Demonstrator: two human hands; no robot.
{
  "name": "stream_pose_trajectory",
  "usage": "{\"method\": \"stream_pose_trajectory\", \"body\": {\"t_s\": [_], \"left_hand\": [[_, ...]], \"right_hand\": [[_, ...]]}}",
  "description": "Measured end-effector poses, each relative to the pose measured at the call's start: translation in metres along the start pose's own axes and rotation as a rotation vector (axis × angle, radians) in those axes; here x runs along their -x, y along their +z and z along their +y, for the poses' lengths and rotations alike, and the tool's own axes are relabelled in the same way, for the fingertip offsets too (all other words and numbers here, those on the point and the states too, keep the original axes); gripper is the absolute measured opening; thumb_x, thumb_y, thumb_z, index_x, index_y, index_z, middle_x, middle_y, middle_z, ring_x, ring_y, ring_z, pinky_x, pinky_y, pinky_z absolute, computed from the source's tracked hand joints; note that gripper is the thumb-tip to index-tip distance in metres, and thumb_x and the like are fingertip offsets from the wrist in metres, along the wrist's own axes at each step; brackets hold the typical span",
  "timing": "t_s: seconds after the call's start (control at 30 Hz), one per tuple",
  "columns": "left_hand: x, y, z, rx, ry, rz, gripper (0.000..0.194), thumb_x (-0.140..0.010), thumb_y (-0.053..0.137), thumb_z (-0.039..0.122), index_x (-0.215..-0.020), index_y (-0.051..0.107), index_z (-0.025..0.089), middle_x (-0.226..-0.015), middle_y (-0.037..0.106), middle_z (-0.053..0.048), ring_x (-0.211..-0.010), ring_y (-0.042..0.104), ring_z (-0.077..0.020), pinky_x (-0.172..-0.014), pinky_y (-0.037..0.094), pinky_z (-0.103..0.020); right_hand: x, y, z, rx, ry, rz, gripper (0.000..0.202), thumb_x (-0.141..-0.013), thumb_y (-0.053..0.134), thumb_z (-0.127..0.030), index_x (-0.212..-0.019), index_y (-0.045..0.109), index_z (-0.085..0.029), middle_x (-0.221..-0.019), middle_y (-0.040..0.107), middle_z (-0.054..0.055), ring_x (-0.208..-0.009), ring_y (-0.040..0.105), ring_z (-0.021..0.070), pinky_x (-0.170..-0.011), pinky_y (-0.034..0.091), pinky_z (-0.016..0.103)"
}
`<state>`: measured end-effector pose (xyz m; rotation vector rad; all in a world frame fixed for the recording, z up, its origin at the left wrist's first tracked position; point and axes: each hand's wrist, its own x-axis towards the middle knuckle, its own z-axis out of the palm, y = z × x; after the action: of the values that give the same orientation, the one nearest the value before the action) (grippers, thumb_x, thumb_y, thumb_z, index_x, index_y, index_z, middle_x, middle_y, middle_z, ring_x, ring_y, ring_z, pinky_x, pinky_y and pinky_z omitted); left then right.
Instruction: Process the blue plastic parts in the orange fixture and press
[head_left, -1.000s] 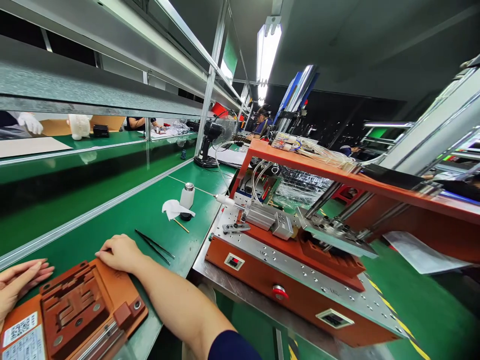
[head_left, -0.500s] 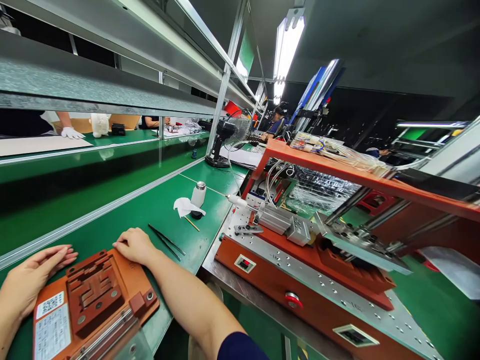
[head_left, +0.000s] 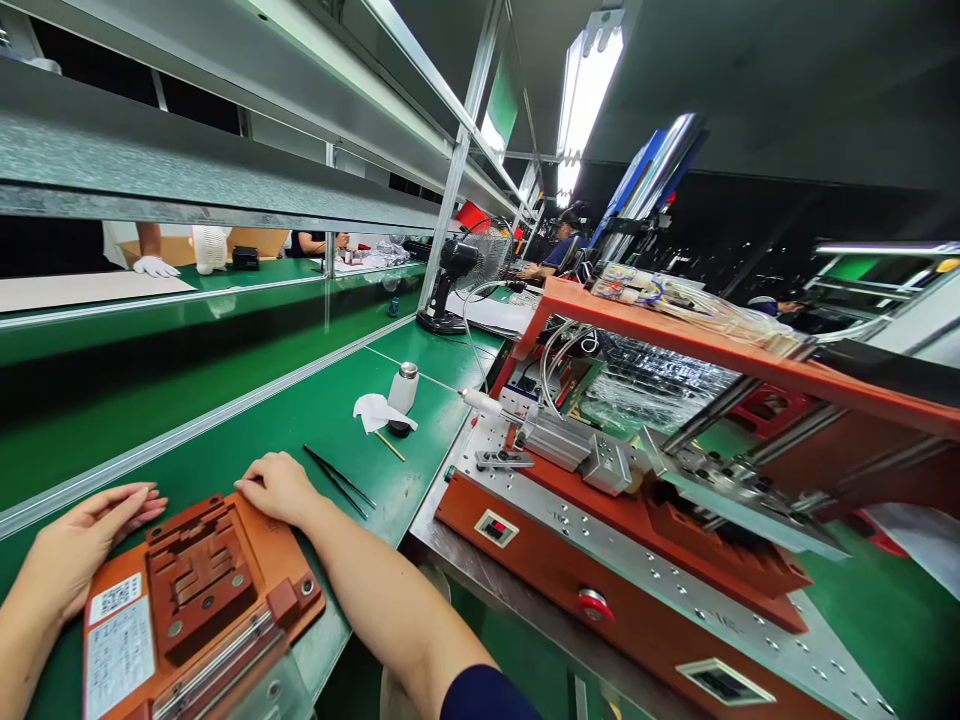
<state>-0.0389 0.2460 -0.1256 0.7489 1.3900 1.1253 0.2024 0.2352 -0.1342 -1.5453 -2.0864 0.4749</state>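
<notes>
A brown fixture block (head_left: 264,540) with a slotted recess, a metal rail and white labels lies on the green bench in front of me. My left hand (head_left: 79,545) is beside its left edge, palm inward, fingers stretched forward and loosely bent, holding nothing that I can see. My right hand (head_left: 279,487) rests at the fixture's far right corner, with curled fingers over the edge; the fingertips are partly hidden. Black tweezers (head_left: 339,480) lie just beyond my right hand. Farther off are a white dispenser bottle (head_left: 403,390) and a white wipe (head_left: 373,412).
To the right stands an orange press machine (head_left: 547,570) with a red button (head_left: 595,604) and cables. A black fan (head_left: 457,270) sits on the bench (head_left: 262,430) farther back. A thin stick (head_left: 390,446) lies near the wipe. People work across a divider and farther along.
The whole view has shifted slightly, so the scene sits a little farther right. Both hands stay in nearly the same place against the fixture.
</notes>
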Motion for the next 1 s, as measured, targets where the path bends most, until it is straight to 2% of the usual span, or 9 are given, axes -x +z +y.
{"method": "stream_pose_trajectory", "body": {"t_s": [0.1,0.23,0.57,0.77,0.93,1.0], "left_hand": [[0.006,0.003,0.004,0.013,0.01,0.002,0.02,-0.064,0.081,0.027,-0.084,0.077,0.025,-0.09,0.08,-0.001,-0.09,0.074,-0.0192,-0.067,0.062,-0.021],[0.01,0.006,0.007,-0.004,0.012,0.013,0.018,-0.065,0.08,0.029,-0.082,0.077,0.025,-0.088,0.08,-0.002,-0.088,0.074,-0.0184,-0.067,0.062,-0.02],[0.0,0.001,-0.001,-0.01,0.054,-0.024,0.018,-0.068,0.081,0.032,-0.085,0.077,0.027,-0.09,0.081,0.0,-0.088,0.075,-0.0159,-0.075,0.06,-0.019],[0.003,0.003,0.0,-0.008,0.064,-0.019,0.018,-0.068,0.081,0.029,-0.085,0.077,0.025,-0.089,0.081,-0.001,-0.085,0.075,-0.0154,-0.073,0.061,-0.019],[0.012,0.0,0.005,-0.02,0.033,-0.011,0.016,-0.07,0.081,0.031,-0.084,0.076,0.027,-0.089,0.08,0.001,-0.089,0.074,-0.0161,-0.072,0.06,-0.02],[0.024,0.005,0.011,-0.101,0.085,0.021,0.011,-0.076,0.078,0.035,-0.083,0.075,0.027,-0.087,0.079,0.002,-0.088,0.074,-0.0182,-0.072,0.062,-0.025]], "right_hand": [[0.0,0.0,-0.001,-0.001,-0.013,0.006,0.022,-0.099,0.064,-0.038,-0.089,0.072,-0.02,-0.097,0.071,0.005,-0.1,0.062,0.0209,-0.091,0.044,0.031],[0.0,-0.001,-0.001,-0.003,-0.02,0.007,0.022,-0.099,0.064,-0.037,-0.087,0.071,-0.02,-0.095,0.072,0.005,-0.099,0.062,0.0206,-0.093,0.044,0.031],[0.001,-0.001,0.0,-0.049,-0.001,0.027,0.022,-0.097,0.067,-0.035,-0.081,0.07,-0.02,-0.092,0.07,0.004,-0.096,0.061,0.0206,-0.086,0.043,0.03],[0.002,-0.001,-0.001,-0.048,0.006,0.015,0.021,-0.097,0.066,-0.034,-0.083,0.071,-0.019,-0.095,0.071,0.005,-0.099,0.062,0.0214,-0.087,0.044,0.031],[0.002,-0.003,-0.004,-0.041,0.013,0.017,0.021,-0.097,0.066,-0.035,-0.084,0.072,-0.02,-0.095,0.071,0.005,-0.1,0.062,0.0219,-0.086,0.046,0.031],[0.002,-0.005,-0.008,-0.036,0.036,0.054,0.02,-0.096,0.067,-0.035,-0.086,0.072,-0.02,-0.095,0.071,0.005,-0.101,0.063,0.0211,-0.086,0.047,0.03]]}}
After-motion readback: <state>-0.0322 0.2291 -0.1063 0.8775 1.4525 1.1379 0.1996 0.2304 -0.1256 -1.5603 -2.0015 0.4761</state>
